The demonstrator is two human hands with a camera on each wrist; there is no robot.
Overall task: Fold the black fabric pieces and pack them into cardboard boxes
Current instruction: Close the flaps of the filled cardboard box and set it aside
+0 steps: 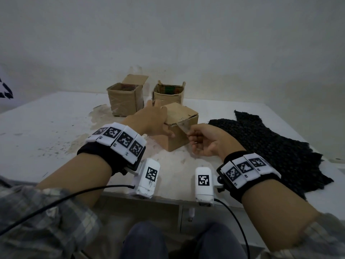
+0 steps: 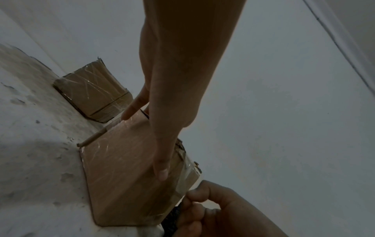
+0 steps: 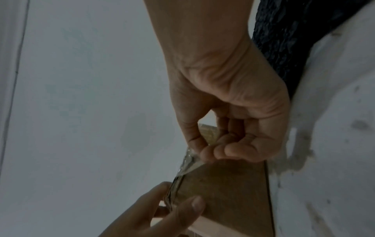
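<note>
Cardboard box held while clear tape is pinched

Head view: a closed cardboard box (image 1: pixel 179 126) sits on the white table (image 1: pixel 46 131) between both hands. The left hand (image 1: pixel 149 121) lies over its top and left side, fingers fairly straight, thumb down the front face. The right hand (image 1: pixel 207 142), just right of the box, pinches a strip of clear tape (image 1: pixel 183 127) that runs from the box's top edge. Black fabric (image 1: pixel 276 146) lies flat on the table right of that hand. Two open boxes (image 1: pixel 127 98) stand behind.

Left wrist view: the left hand (image 2: pixel 172 89) rests on the box (image 2: pixel 121 176), thumb pressed on its face; the right hand (image 2: pixel 215 213) is at the lower corner.

Right wrist view: the right hand (image 3: pixel 229 112) has thumb and curled fingers clamped on the tape (image 3: pixel 189 162); the fabric (image 3: pixel 284 40) lies behind the wrist.
</note>
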